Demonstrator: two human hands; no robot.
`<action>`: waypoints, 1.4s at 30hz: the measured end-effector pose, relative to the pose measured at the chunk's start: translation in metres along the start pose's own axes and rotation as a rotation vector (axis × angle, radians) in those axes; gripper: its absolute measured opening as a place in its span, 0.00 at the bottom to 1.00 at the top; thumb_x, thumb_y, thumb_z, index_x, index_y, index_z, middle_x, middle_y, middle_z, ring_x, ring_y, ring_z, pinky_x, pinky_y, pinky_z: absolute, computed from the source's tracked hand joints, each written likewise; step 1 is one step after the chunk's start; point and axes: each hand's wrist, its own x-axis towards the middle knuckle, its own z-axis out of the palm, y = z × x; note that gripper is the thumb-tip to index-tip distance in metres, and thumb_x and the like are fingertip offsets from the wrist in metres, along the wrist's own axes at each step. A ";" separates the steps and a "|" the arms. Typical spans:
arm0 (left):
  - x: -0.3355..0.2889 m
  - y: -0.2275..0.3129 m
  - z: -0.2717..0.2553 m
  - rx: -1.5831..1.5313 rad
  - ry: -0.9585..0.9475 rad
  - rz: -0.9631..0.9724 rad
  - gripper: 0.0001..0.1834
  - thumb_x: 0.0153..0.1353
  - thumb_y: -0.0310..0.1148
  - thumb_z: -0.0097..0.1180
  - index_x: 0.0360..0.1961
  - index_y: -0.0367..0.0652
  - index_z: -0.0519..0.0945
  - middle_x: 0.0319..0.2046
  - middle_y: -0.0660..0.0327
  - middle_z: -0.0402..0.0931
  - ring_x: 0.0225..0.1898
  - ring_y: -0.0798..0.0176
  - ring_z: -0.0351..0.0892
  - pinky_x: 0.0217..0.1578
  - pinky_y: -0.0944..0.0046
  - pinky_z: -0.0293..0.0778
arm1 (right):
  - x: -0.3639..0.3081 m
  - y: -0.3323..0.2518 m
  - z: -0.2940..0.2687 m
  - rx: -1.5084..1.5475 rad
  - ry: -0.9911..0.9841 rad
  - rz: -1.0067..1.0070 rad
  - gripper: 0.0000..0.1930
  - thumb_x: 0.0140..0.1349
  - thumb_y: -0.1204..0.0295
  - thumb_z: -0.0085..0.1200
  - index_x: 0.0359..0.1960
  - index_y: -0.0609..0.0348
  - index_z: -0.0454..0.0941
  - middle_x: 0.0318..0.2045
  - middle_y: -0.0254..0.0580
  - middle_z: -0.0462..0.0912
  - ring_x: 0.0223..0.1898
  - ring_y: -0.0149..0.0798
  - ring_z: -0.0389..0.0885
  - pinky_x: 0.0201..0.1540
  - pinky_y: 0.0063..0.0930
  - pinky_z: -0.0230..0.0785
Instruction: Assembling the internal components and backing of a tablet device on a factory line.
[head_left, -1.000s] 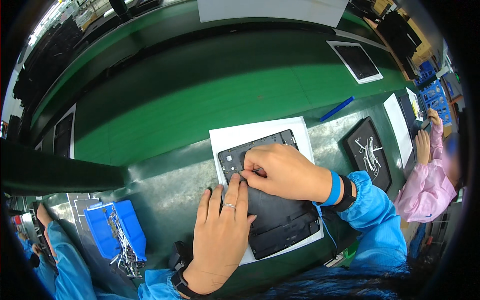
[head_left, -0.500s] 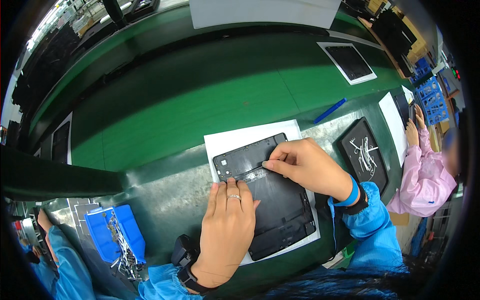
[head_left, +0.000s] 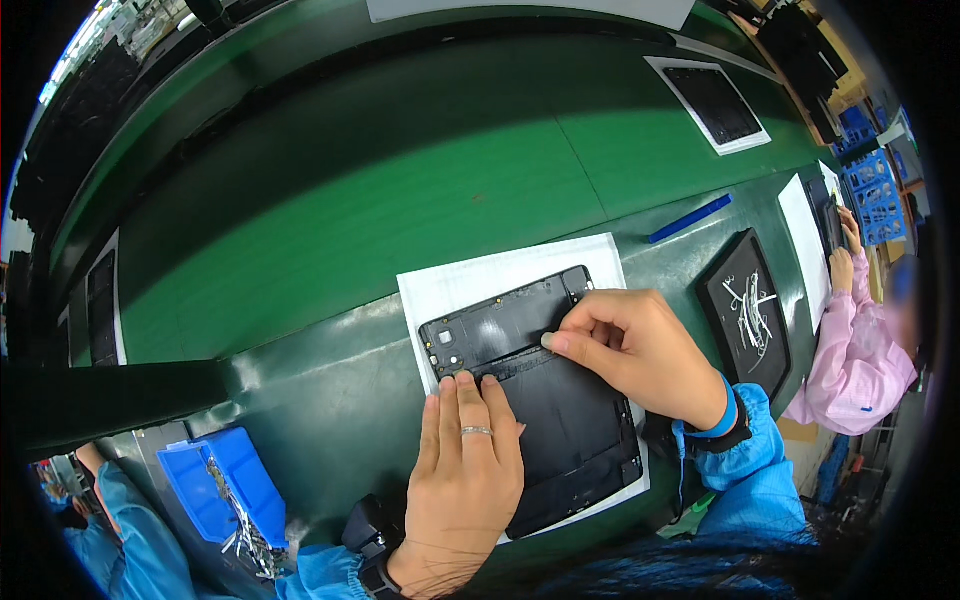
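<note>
Right hand (head_left: 640, 350) grip pinching black tablet shell (head_left: 540, 400), left hand (head_left: 468, 470) flat on it, blue bin (head_left: 200, 480) holding small metal parts (head_left: 240, 520)

I'm on an electronics assembly line in a factory: long green conveyor belt (head_left: 400, 190) runs past my bench, w/ opened tablet (head_left: 545, 400) on a white sheet (head_left: 480, 280). Blue parts bin (head_left: 215, 495) of small metal bits by me, co-worker in pink smock (head_left: 855, 350) at next station.
</note>
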 end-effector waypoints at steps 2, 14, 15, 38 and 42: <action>0.003 -0.001 0.001 0.056 -0.013 0.032 0.23 0.69 0.36 0.62 0.58 0.27 0.79 0.55 0.40 0.77 0.57 0.41 0.83 0.61 0.49 0.81 | 0.000 0.005 0.002 0.019 0.024 -0.008 0.08 0.64 0.72 0.70 0.32 0.64 0.86 0.23 0.34 0.81 0.22 0.22 0.72 0.25 0.23 0.65; 0.002 -0.005 0.021 0.087 -0.058 0.001 0.26 0.70 0.42 0.61 0.61 0.33 0.78 0.56 0.44 0.76 0.58 0.44 0.83 0.54 0.55 0.85 | 0.003 0.012 0.009 -0.116 0.098 -0.187 0.07 0.60 0.76 0.70 0.29 0.64 0.82 0.23 0.39 0.78 0.20 0.35 0.77 0.23 0.28 0.69; 0.002 -0.004 0.023 0.086 -0.062 -0.003 0.27 0.70 0.42 0.61 0.62 0.33 0.78 0.57 0.44 0.76 0.58 0.44 0.82 0.54 0.55 0.84 | 0.003 0.012 0.009 -0.126 0.101 -0.201 0.08 0.60 0.76 0.70 0.29 0.64 0.82 0.23 0.39 0.77 0.20 0.34 0.77 0.23 0.28 0.68; -0.012 0.013 0.033 0.085 -0.110 -0.139 0.37 0.74 0.44 0.55 0.77 0.38 0.62 0.70 0.41 0.68 0.70 0.40 0.72 0.62 0.51 0.80 | 0.004 0.020 0.016 -0.163 0.096 -0.219 0.10 0.59 0.77 0.70 0.28 0.59 0.78 0.25 0.38 0.77 0.17 0.35 0.77 0.20 0.29 0.66; -0.005 0.009 0.012 0.037 -0.105 -0.091 0.31 0.73 0.44 0.55 0.70 0.35 0.71 0.63 0.38 0.72 0.61 0.38 0.80 0.51 0.50 0.84 | -0.001 0.013 0.009 -0.190 0.105 -0.231 0.10 0.59 0.76 0.70 0.28 0.59 0.77 0.25 0.38 0.76 0.17 0.35 0.77 0.19 0.30 0.65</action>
